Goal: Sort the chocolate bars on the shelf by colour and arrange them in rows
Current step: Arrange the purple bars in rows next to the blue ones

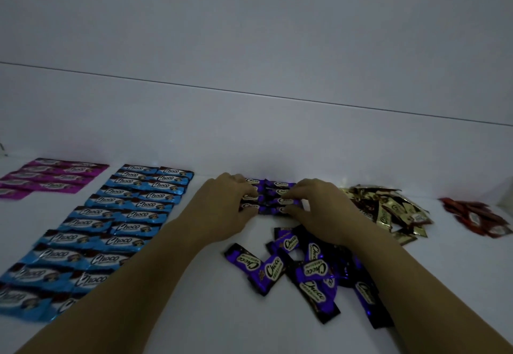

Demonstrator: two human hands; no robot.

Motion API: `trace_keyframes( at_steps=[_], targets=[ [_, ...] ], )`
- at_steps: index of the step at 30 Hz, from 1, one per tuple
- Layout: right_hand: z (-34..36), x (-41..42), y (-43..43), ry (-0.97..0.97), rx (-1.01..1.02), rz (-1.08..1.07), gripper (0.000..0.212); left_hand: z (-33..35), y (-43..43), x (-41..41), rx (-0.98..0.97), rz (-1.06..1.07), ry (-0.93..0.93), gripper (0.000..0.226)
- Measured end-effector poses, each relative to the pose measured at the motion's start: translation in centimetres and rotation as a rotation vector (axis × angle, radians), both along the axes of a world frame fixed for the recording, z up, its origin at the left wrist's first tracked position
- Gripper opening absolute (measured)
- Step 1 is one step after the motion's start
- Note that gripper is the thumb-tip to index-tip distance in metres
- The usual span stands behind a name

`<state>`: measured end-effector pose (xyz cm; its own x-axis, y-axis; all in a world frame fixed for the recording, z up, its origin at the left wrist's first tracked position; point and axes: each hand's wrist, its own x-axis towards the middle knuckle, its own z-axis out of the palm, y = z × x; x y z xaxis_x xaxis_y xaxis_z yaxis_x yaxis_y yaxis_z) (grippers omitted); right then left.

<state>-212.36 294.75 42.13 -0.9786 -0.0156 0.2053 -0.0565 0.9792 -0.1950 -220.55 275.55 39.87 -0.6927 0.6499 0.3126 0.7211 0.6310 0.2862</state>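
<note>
On the white shelf (pixel 194 312), purple chocolate bars (pixel 273 196) lie in two short columns at the middle. My left hand (pixel 222 206) rests on the left column, its fingertips on the bars. Over on the right column sits my right hand (pixel 319 209), its fingers pinching the edge of a purple bar. A loose heap of purple bars (pixel 302 270) lies just in front of both hands. To the left, blue bars (pixel 111 228) are laid in two long columns. Pink bars (pixel 52 177) sit in rows at the far left.
A loose pile of gold bars (pixel 388 209) lies right of my right hand. A pile of red bars (pixel 477 217) is at the far right. The shelf's white back wall (pixel 249 131) rises behind the bars. The light is dim.
</note>
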Motion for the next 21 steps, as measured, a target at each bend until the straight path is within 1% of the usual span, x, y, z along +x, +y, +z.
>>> trace_keyframes(
  at_steps=[4, 12, 15, 18, 21],
  targets=[
    [-0.24, -0.23, 0.18, -0.084, 0.051, 0.056, 0.027, -0.16, 0.48, -0.01, -0.109, -0.038, 0.018, 0.036],
    [-0.38, -0.47, 0.17, -0.134, 0.051, 0.063, 0.029, -0.57, 0.67, -0.02, -0.192, -0.031, 0.061, 0.040],
    [-0.40, -0.65, 0.26, -0.122, 0.041, 0.038, 0.031, -0.64, 0.70, -0.04, -0.174, -0.036, 0.070, 0.042],
    [-0.17, -0.82, 0.11, -0.098, 0.053, 0.026, 0.039, -0.68, 0.66, -0.33, -0.110, -0.012, 0.077, 0.045],
    [-0.16, -1.02, -0.21, -0.161, 0.070, 0.033, 0.041, -0.86, 0.83, -0.47, -0.154, 0.007, 0.037, 0.051]
  ],
)
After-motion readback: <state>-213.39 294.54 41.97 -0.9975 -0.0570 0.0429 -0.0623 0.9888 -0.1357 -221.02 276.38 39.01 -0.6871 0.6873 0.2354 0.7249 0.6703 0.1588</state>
